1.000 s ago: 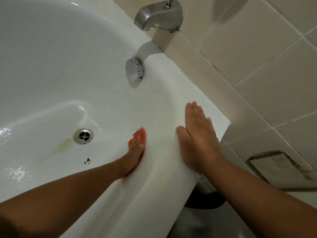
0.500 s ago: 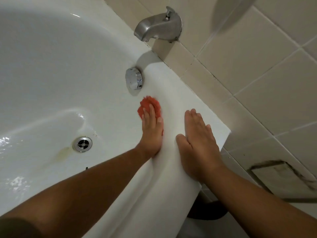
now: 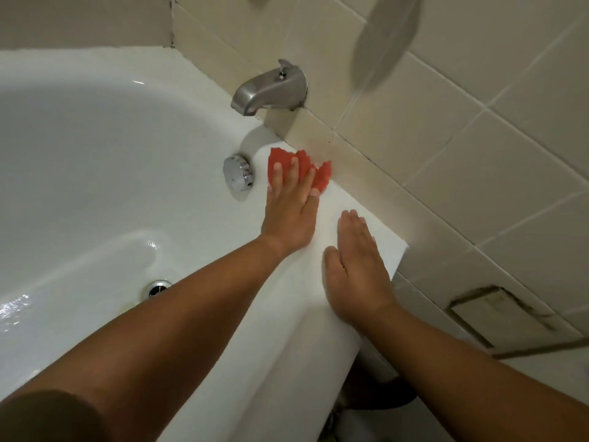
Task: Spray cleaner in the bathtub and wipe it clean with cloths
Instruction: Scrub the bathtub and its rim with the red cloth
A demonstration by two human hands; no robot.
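Red cloth [image 3: 322,177] is being pressed flat onto the bathtub [image 3: 280,330] rim by the left hand [image 3: 290,215]. Its fingers are being held straight and slightly spread over the cloth, not curled round it. The palm is down and the hand is open. The cloth is lying on the far stretch of the rim, just beside the chrome overflow knob [image 3: 237,173] and below the metal spout [image 3: 269,89]. Its far edge is reaching the foot of the tiled wall [image 3: 446,138]; actual contact cannot be told. Part of the cloth is being covered by the fingers. Bunched red edges are showing past the fingertips and off to the right.

The right hand [image 3: 357,269] is being laid palm down on the rim, near the left hand but apart from it, toward the tub's outer corner. Its fingers are being held straight and together, with the thumb alongside. Nothing is being gripped by it.

The drain [image 3: 156,288] on the tub floor is being partly hidden by the left forearm. Wet glints are showing on the tub floor at the left edge. The spout is fixed to the wall, pointing into the tub. A blurred grey shadow [image 3: 385,36] is being cast on the upper tiles. A cracked rectangular patch [image 3: 497,314] is showing in the lower tiles, right of the tub. Something dark is sitting under the tub's outer edge; what it is cannot be told.
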